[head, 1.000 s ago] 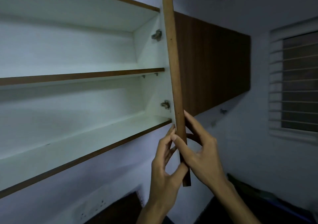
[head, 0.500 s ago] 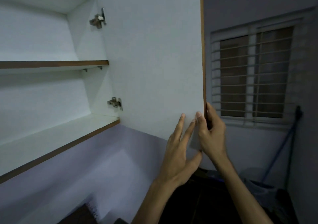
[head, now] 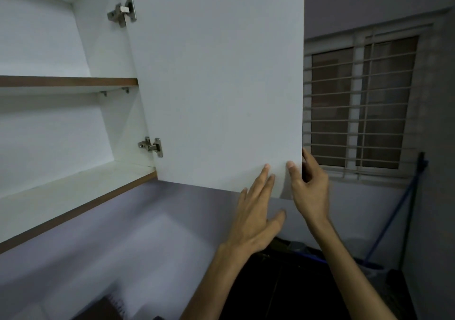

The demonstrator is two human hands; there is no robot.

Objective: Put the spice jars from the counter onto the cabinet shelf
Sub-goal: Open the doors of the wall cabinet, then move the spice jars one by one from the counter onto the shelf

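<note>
The wall cabinet stands wide open, its white door (head: 216, 78) swung out to the right. My right hand (head: 310, 186) grips the door's lower right edge, thumb on the inner face and fingers behind. My left hand (head: 256, 211) lies flat with fingers spread against the door's bottom corner. The lower shelf (head: 73, 191) and upper shelf (head: 69, 81) hold nothing that I can see. No spice jars are in view.
Two metal hinges (head: 151, 146) join the door to the cabinet side. A barred window (head: 362, 103) is on the right wall, with a blue-handled mop (head: 394, 218) leaning below it. Dark countertop (head: 290, 285) lies under my arms.
The door has swung from edge-on to fully open on the right. My left hand went from pinching the edge to lying flat on the inner face; my view turned right.
</note>
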